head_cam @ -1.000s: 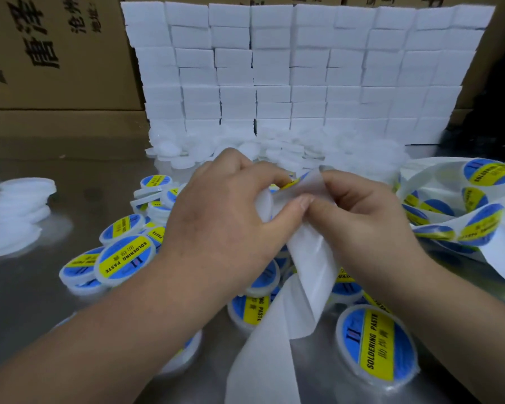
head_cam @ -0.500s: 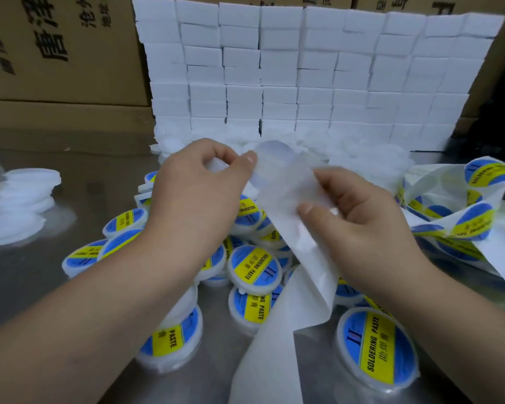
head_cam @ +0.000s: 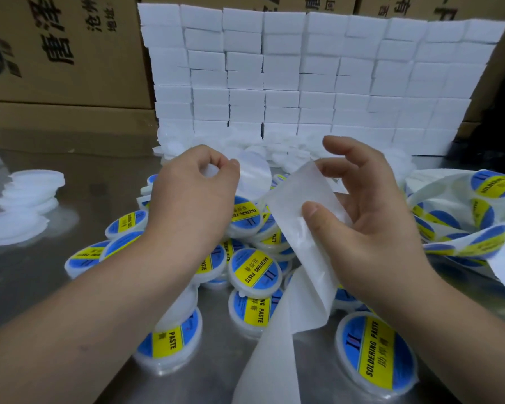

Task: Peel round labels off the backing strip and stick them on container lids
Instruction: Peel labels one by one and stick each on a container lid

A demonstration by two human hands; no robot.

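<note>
One peeled round label [head_cam: 254, 176], one backing strip [head_cam: 298, 193], over ten labelled containers [head_cam: 254, 272]; left hand [head_cam: 187, 205] pinches the label, right hand [head_cam: 382, 228] thumb-clamps the strip, other fingers loosely spread

The backing strip [head_cam: 298, 228] runs off the bottom edge at 6 o'clock. The round label [head_cam: 254, 179] pinched by the left hand [head_cam: 193, 196] shows only a blurred, pale back. At 7 o'clock the left forearm [head_cam: 85, 316] covers part of a container lid [head_cam: 172, 342]. At 3 o'clock the labelled strip [head_cam: 478, 217] leaves the frame.
</note>
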